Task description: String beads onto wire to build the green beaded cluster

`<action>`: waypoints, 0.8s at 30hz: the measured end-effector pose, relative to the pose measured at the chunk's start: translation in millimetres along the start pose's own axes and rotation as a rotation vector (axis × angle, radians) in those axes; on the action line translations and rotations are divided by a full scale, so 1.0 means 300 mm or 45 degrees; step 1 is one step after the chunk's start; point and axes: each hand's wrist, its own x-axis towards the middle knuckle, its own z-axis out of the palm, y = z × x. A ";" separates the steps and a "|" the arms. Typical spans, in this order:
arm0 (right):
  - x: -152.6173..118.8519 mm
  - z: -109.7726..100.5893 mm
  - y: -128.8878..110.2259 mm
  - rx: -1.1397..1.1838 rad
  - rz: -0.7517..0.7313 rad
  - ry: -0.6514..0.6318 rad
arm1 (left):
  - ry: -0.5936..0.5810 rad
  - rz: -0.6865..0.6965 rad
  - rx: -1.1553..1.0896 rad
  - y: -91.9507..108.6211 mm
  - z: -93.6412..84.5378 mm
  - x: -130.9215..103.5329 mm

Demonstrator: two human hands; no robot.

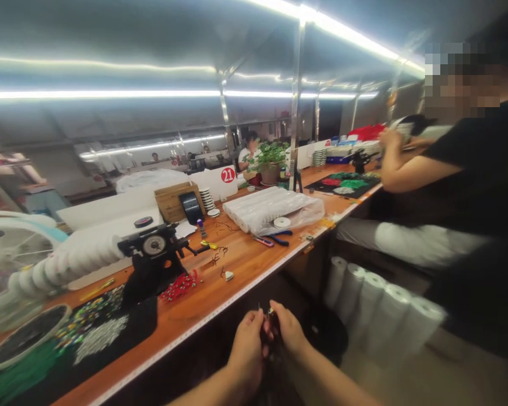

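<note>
My left hand [249,338] and my right hand [288,327] are held close together in front of the bench edge, low in the view. Finger and thumb of the left are pinched, with a thin dark pin-like tip just above them. In the right hand's pinch sits a tiny shiny piece [271,310], greenish-yellow, too small to name. Whether the two pieces touch, I cannot tell. Beyond my hands, on the wooden bench [254,259], lie a small whitish piece [229,276] and a pile of red bits [180,286].
A black hand-cranked winder [154,248] stands left, near colourful beads [88,316] and a round bowl [27,332]. Bagged white spools [275,208] and blue-handled pliers [279,239] lie mid-bench. Wrapped white rolls [381,299] stand below. A co-worker [469,186] sits at right.
</note>
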 end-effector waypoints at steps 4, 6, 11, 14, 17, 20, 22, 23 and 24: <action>0.003 -0.007 0.019 -0.048 -0.070 0.039 | 0.045 -0.069 -0.038 0.012 0.009 -0.001; 0.013 -0.008 0.024 -0.048 -0.092 0.007 | 0.063 -0.078 -0.049 0.019 0.012 0.004; 0.045 0.002 0.038 -0.068 -0.081 -0.002 | 0.094 -0.112 -0.074 0.010 -0.001 0.037; 0.056 0.007 0.054 -0.035 -0.046 -0.027 | 0.105 -0.142 -0.067 -0.007 -0.017 0.056; 0.064 0.004 0.072 -0.031 -0.004 -0.049 | 0.102 -0.167 -0.063 -0.021 -0.026 0.066; 0.067 -0.003 0.080 -0.038 0.005 -0.053 | 0.093 -0.169 -0.063 -0.025 -0.026 0.068; 0.065 -0.006 0.079 -0.041 -0.005 -0.051 | 0.079 -0.163 -0.064 -0.023 -0.023 0.066; 0.064 -0.007 0.077 -0.042 -0.011 -0.050 | 0.072 -0.158 -0.064 -0.022 -0.021 0.065; 0.062 -0.008 0.076 -0.042 -0.018 -0.052 | 0.064 -0.152 -0.065 -0.020 -0.020 0.064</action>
